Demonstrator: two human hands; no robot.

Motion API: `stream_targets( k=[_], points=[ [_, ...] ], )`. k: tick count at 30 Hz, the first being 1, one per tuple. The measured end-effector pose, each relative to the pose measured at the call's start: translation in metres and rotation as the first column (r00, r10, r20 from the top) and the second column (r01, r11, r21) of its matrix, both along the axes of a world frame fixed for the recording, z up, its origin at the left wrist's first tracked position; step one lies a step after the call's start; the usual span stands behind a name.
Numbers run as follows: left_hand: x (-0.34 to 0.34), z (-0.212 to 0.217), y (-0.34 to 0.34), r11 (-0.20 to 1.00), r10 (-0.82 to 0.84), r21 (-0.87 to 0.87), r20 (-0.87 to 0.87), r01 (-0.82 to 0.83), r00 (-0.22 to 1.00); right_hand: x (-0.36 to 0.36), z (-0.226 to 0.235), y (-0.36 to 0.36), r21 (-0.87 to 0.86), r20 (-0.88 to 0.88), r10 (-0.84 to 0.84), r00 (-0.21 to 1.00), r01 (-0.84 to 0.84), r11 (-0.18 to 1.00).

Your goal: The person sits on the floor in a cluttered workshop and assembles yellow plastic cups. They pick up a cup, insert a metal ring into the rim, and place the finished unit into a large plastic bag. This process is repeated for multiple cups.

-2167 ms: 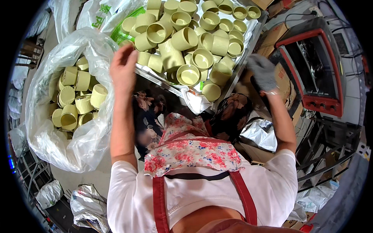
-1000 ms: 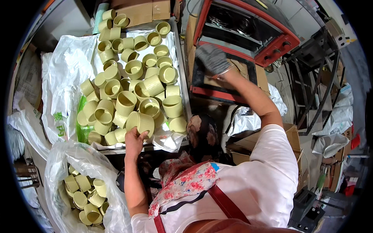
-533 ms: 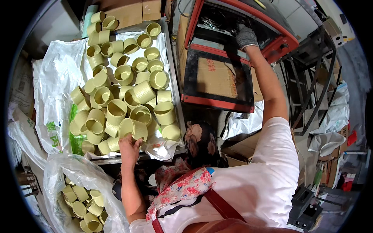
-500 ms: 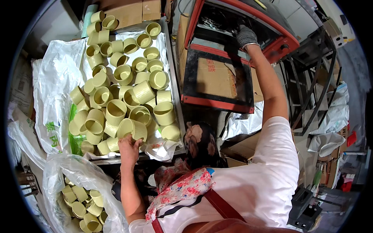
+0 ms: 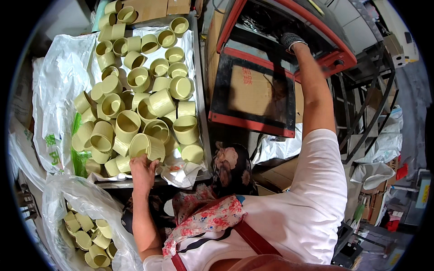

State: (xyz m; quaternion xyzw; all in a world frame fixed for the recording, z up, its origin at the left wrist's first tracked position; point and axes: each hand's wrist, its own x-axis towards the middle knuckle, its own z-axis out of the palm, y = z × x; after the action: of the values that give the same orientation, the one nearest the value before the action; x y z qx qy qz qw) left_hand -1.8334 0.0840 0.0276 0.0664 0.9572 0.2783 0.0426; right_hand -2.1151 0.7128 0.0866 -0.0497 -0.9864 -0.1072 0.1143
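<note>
At the near edge of the tray (image 5: 199, 90), my bare left hand (image 5: 143, 170) grips the lower side of a pale yellow-green ribbed cup (image 5: 152, 147). This cup is tilted, its open mouth turned up and leftward. Many similar cups lie around it, some upright and others on their sides. My right hand (image 5: 291, 39), in a grey knit glove, reaches inside a red-framed oven (image 5: 340, 58). Its fingers are lost in the dark interior, so what they hold or touch is hidden. The oven's glass door (image 5: 253, 90) hangs down, open.
A clear plastic bag (image 5: 113, 212) with more cups stands at the lower left. Silvery-white sheeting (image 5: 58, 99) drapes over the tray's left side. To the right of the oven is a black metal rack (image 5: 368, 104). Cardboard (image 5: 153, 10) lies beyond the tray.
My gloved right hand has gone a little deeper into the oven. My left hand stays on the same cup. The whole view has shifted slightly.
</note>
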Motion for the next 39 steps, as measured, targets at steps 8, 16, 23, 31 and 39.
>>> stream_targets(
  k=[8, 16, 23, 31, 39],
  points=[
    [0.001, 0.001, -0.001, 1.0, 0.017, 0.016, 0.036, -0.017, 0.999, 0.027, 0.066, -0.049, 0.028, 0.095, -0.194, 0.976, 0.192, 0.981],
    [0.003, 0.001, -0.001, 0.998, 0.023, 0.053, 0.035, -0.025, 0.999, 0.029, 0.055, -0.027, 0.015, 0.066, -0.256, 0.964, 0.256, 0.967],
    [0.007, 0.007, -0.003, 0.998, -0.012, 0.054, -0.012, 0.012, 1.0, 0.058, 0.085, -0.045, -0.006, 0.097, -0.397, 0.913, 0.399, 0.917],
    [0.01, 0.015, -0.001, 0.994, -0.01, 0.105, -0.034, 0.013, 0.999, 0.07, 0.063, -0.091, -0.168, -0.282, -0.094, 0.955, 0.047, 0.985],
    [0.006, 0.006, -0.006, 0.995, -0.026, 0.091, -0.029, 0.028, 0.999, -0.022, 0.029, -0.135, -0.11, 0.096, 0.032, 0.995, -0.021, 0.994]
  ],
)
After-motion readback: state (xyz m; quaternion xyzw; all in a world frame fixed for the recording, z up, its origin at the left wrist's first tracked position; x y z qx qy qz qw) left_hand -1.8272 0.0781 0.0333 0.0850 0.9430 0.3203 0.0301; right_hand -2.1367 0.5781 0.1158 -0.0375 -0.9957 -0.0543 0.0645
